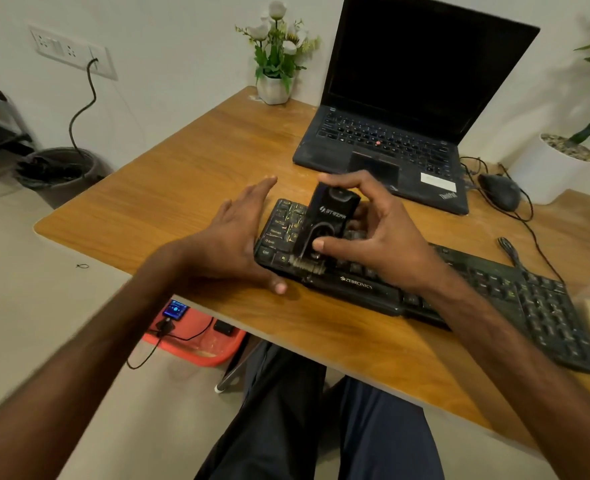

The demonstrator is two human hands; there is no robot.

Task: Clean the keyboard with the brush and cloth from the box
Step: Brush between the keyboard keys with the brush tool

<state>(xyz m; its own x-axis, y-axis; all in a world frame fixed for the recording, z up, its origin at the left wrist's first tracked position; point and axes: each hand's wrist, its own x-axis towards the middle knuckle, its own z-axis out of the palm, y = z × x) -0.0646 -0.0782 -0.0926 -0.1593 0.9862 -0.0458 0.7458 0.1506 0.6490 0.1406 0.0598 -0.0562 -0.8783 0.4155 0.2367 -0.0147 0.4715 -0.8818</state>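
Brushing the keyboard (494, 282) at its left end, brush (324, 226) gripped in right hand (380, 237). Steadying with left hand (238, 237), fingers straight. Likely early: cloth wipe to come.

The keyboard (494, 282) is black with pale key legends and a white logo. The brush (328, 216) is black with white lettering. The bench (182, 168) shows honey-brown wood grain. Black laptop (407, 98), one red dot among its keys; white flowers (276, 32), green leaves, white pot (273, 90).
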